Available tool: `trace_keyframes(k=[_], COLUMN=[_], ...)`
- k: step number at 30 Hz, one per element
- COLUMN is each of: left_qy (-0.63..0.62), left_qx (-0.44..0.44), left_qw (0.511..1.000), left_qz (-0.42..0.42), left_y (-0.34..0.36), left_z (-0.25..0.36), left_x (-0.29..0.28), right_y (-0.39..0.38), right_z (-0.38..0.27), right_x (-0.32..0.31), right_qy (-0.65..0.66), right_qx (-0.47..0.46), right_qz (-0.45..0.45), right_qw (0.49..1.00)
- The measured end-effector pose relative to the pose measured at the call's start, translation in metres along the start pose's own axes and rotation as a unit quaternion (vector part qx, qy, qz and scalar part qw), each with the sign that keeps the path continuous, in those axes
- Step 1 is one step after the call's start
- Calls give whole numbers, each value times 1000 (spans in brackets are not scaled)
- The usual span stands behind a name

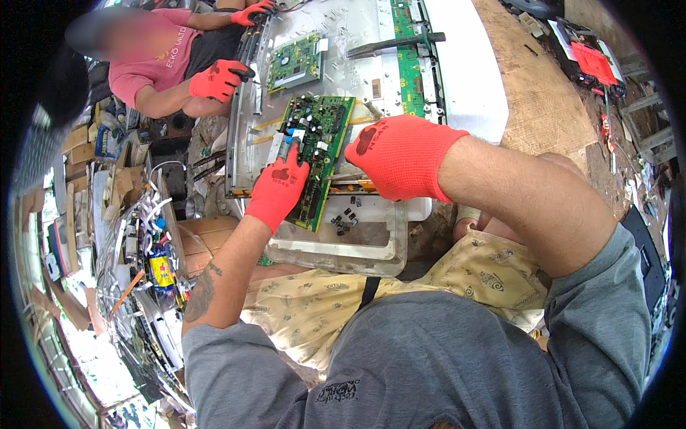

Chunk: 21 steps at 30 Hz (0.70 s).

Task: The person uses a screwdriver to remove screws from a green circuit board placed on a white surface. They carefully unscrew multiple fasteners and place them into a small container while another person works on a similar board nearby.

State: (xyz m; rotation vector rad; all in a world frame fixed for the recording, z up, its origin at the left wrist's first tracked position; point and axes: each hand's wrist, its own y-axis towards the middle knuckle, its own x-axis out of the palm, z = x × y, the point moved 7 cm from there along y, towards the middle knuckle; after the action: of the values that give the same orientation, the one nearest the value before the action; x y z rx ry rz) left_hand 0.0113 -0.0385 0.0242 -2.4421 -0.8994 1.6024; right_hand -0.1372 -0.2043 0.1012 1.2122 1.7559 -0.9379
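A long green circuit board [327,132] lies tilted over the near edge of a large metal panel [350,79], its lower end above a clear plastic bin [389,261]. My left hand [281,184], in a red glove with dark fingertips, grips the board's left side, its fingers among the components. Just right of the board, my gloved right hand [407,157] is closed in a fist; what it holds is mostly hidden. Several small black parts [344,223] lie in the bin below.
A second green board [294,63] and a hammer [396,45] lie on the panel. Across at the upper left sits a person in red gloves [218,80]. Cables and scrap [146,250] pile up at left. A red-and-black toolbox [593,63] stands at far right.
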Motion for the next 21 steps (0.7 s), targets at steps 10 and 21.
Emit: trace_keyframes(k=[10, 21], left_qy=[-21, 18], left_qx=[-7, 64], left_qw=[1000, 996], left_qz=[3, 52], left_y=[-3, -11], left_z=[-1, 4], left_x=[-2, -15], right_y=[-9, -3], right_z=[7, -6], right_x=[-5, 15], right_qy=[-1, -8], right_qx=[13, -1], right_qz=[4, -41], right_qw=[1000, 999])
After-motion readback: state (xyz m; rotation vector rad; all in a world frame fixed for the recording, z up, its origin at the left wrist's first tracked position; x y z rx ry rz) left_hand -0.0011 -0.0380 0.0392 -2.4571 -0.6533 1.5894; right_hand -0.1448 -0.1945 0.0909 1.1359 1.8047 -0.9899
